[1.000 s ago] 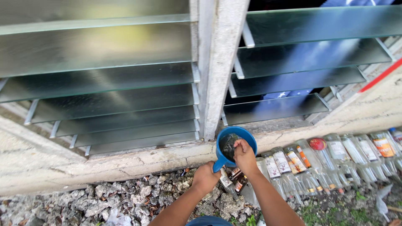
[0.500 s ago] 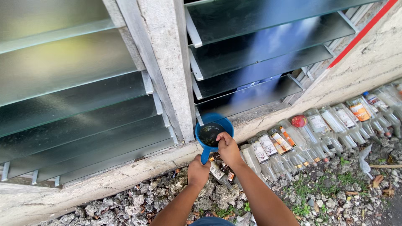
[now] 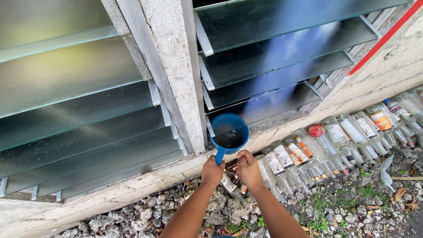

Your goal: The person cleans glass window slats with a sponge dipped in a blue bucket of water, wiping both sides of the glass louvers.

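Note:
My left hand [image 3: 213, 171] is shut on the handle of a blue plastic dipper [image 3: 230, 132] and holds it up against the window sill. The dipper has dark water in it. My right hand [image 3: 248, 169] sits just below the dipper's rim, right of the handle, with its fingers curled. Whether anything is inside that fist is hidden. Both forearms reach up from the bottom edge of the view.
Glass louvre slats [image 3: 79, 114] fill the left window and darker slats [image 3: 273, 66] the right, with a concrete post [image 3: 176, 66] between. A row of upturned glass bottles [image 3: 335, 136] lines the wall's foot. Gravel [image 3: 132, 216] and weeds cover the ground.
My right hand has come out of the dipper and now sits below its rim. The dipper has been lifted a little and tilted. The view swung left after the first frame.

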